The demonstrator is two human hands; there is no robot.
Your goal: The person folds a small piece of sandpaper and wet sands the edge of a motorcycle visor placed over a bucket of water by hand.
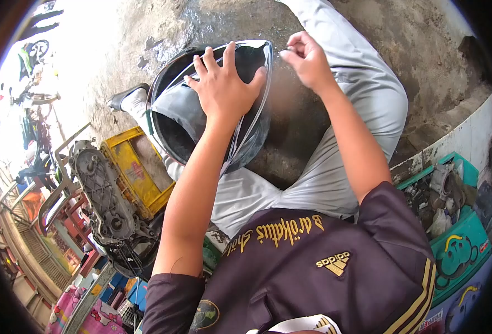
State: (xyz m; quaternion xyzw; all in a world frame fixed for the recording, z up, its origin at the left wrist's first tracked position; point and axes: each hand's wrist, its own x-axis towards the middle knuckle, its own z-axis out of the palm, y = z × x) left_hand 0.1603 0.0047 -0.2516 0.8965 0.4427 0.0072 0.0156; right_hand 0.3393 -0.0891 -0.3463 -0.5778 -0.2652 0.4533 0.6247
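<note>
Between my legs is a round, hollow black object (170, 133) with a glossy clear, see-through edge; I cannot tell its kind. A smooth grey surface shows across its middle. My left hand (227, 92) lies over its upper part, palm down, with the fingers and thumb spread wide. To the right of the clear edge, my right hand (308, 62) is raised and apart from the object. Its fingers are curled, with thumb and forefinger close together. Anything small between them is too hard to make out.
A grey metal engine cover (98, 189) stands at the left against a yellow crate (137, 167). On the right is a green bin (460, 245) with metal parts. Wet, stained concrete floor (123, 61) lies ahead, and a dark shoe (124, 96) shows at left.
</note>
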